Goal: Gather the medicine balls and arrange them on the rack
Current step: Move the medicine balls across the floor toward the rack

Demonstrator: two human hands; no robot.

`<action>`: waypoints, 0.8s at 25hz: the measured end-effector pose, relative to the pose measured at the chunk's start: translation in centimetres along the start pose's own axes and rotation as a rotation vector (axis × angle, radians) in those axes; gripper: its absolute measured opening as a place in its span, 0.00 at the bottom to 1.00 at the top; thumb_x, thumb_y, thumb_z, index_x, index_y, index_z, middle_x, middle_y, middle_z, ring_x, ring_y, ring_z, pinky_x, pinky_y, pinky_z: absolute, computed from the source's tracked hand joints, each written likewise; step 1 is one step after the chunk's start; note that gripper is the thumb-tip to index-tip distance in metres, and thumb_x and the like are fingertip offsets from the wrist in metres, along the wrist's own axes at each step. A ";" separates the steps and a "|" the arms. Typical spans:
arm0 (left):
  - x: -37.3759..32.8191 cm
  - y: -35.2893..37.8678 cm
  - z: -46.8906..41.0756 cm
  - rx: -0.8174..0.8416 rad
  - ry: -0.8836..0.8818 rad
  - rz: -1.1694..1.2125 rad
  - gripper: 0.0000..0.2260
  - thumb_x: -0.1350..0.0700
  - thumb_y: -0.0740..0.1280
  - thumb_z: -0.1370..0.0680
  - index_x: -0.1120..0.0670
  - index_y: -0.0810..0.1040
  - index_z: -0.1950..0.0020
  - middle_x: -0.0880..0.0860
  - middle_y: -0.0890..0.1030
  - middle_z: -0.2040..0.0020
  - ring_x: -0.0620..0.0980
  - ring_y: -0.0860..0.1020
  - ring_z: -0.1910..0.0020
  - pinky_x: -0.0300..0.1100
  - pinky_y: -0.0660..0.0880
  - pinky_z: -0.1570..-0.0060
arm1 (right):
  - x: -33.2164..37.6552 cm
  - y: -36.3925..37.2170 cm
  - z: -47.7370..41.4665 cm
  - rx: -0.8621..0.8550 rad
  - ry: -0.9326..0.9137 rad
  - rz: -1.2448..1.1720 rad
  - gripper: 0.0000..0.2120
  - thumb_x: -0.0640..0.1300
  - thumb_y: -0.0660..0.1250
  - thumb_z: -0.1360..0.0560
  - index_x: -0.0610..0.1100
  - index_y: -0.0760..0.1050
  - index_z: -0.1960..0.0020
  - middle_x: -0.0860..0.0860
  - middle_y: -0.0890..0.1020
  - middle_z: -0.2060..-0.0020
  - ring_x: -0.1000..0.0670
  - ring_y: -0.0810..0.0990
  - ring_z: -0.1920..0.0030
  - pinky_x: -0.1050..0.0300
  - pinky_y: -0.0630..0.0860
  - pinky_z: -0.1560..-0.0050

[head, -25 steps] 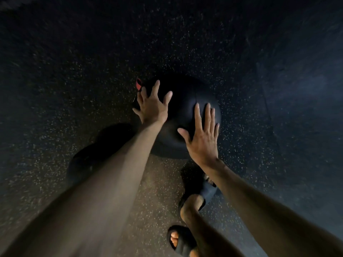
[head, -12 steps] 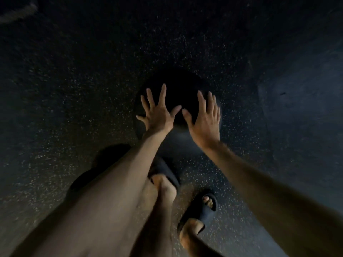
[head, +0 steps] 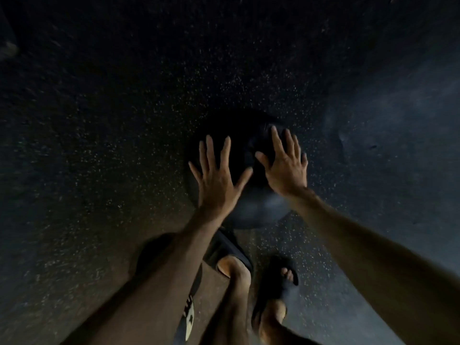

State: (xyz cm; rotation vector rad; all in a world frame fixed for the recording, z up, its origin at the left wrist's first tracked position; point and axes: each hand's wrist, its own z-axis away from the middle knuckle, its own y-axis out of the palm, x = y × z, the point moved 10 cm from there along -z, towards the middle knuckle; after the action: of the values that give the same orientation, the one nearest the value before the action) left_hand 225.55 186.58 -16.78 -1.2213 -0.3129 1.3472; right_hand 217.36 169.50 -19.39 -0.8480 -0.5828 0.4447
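Note:
A large black medicine ball (head: 258, 210) lies on the dark speckled floor straight ahead of me, hard to tell from the floor in the dim light. My left hand (head: 217, 179) rests flat on its left side with the fingers spread and straight. My right hand (head: 286, 165) presses flat on its upper right side, fingers straight and pointing away from me. Both arms reach forward and down over the ball. No rack is in view.
The floor is dark speckled rubber (head: 99, 145), with a smoother grey patch (head: 398, 120) at the right. My feet in dark slides (head: 231, 255) (head: 278, 280) stand just behind the ball. The corners of the view are very dark.
Both hands stay spread on the ball, which has rolled a little to the right across the floor. My feet have stepped forward behind it, and a red mark on the ball has gone out of sight.

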 end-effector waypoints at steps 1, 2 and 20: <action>-0.2 0.5 0.9 0.011 0.033 -0.027 0.40 0.28 0.57 0.24 0.42 0.47 0.18 0.55 0.42 0.18 0.58 0.41 0.19 0.72 0.48 0.29 | -0.3 -0.8 -1.9 0.031 0.034 0.007 0.36 0.70 0.52 0.21 0.60 0.43 0.19 0.50 0.49 0.18 0.45 0.46 0.19 0.33 0.51 0.23; -0.3 0.8 0.9 0.020 0.028 -0.027 0.40 0.28 0.58 0.24 0.41 0.45 0.19 0.54 0.40 0.18 0.59 0.39 0.19 0.73 0.48 0.30 | -0.6 -1.5 -3.7 0.067 0.076 0.001 0.36 0.71 0.52 0.22 0.61 0.44 0.19 0.50 0.50 0.18 0.44 0.48 0.19 0.32 0.53 0.24; -0.8 -8.2 -23.3 -0.019 -0.423 0.147 0.25 0.37 0.55 0.18 0.42 0.64 0.22 0.54 0.61 0.21 0.56 0.56 0.21 0.71 0.51 0.27 | 8.4 -8.1 -15.6 -0.069 -0.109 -0.020 0.32 0.70 0.43 0.20 0.58 0.49 0.19 0.49 0.50 0.18 0.46 0.44 0.19 0.30 0.46 0.24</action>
State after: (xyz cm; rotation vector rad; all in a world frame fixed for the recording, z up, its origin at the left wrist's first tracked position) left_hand 247.97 176.65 -19.38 -0.9813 -0.5421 1.7337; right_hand 234.78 160.78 -18.57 -0.8875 -0.7095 0.4566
